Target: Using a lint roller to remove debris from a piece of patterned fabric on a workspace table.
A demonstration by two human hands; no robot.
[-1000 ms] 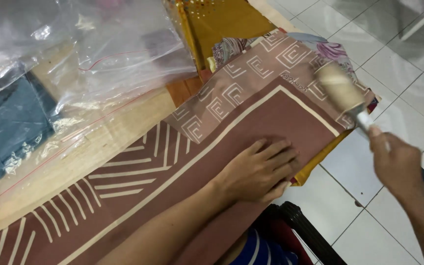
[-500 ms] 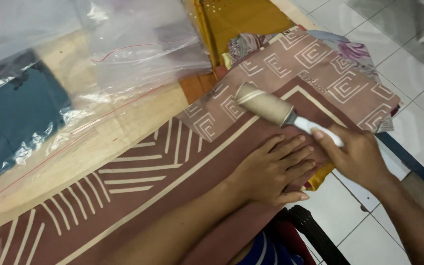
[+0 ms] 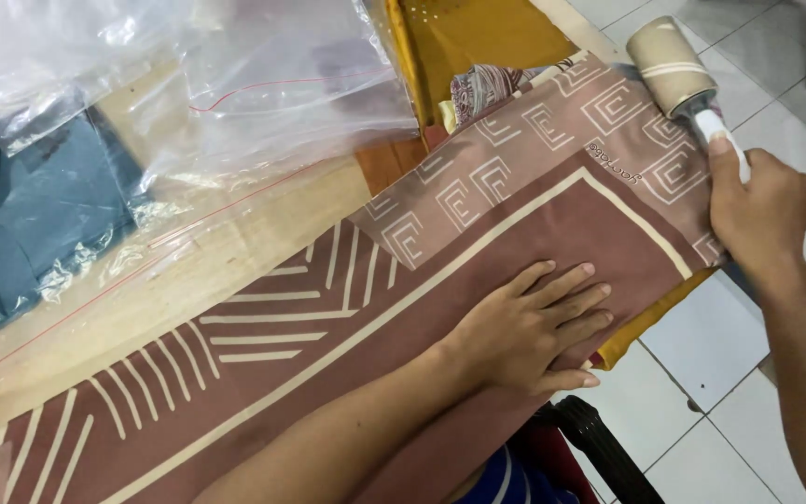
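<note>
From the head camera, the left hand [image 3: 529, 327] lies flat and open, fingers spread, pressing on a brown folded cloth with cream line patterns [image 3: 478, 252] spread across the pale wooden desk [image 3: 142, 299]. The right hand [image 3: 762, 210] is closed around the white handle of a beige lint roller [image 3: 672, 67], whose roll seems to rest on the cloth's far corner. Clear plastic bags [image 3: 263, 93] lie beyond, one apparently over a folded blue-grey garment [image 3: 39, 215]. A mustard-yellow cloth [image 3: 487, 33] lies at the desk's far end.
</note>
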